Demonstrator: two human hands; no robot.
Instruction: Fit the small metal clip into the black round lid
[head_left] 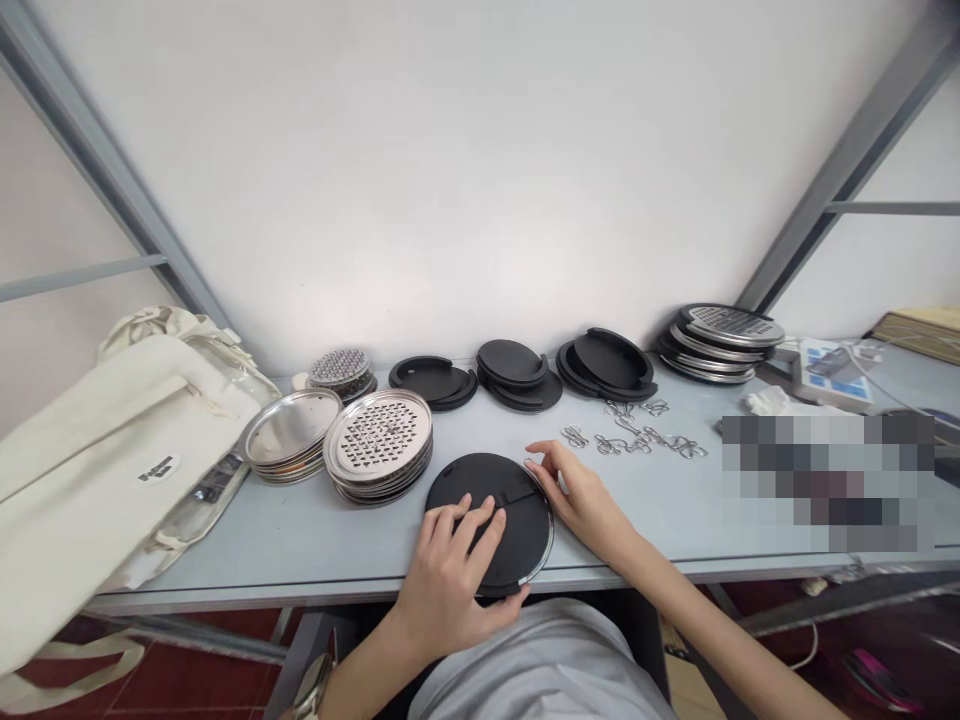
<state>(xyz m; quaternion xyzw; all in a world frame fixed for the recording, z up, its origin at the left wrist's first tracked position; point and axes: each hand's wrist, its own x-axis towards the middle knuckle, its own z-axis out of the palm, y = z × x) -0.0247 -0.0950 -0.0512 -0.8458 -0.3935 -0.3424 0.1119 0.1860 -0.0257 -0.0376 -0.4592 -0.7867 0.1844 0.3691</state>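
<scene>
A black round holder lies on the table's front edge, with a thin metal rim showing along its right side. My left hand grips it from the near left, fingers spread over the top and thumb at the near rim. At its upper right edge is my right hand, thumb and index finger closed on what looks like a small bent wire clip, mostly hidden. Beyond that hand lie several loose wire clips. Left of the holder stands a stack of round metal grater plates.
More metal discs and a small grater stack are at left, beside a cream cloth bag. Black round parts line the wall. Assembled graters are stacked at back right, near a white-and-blue device.
</scene>
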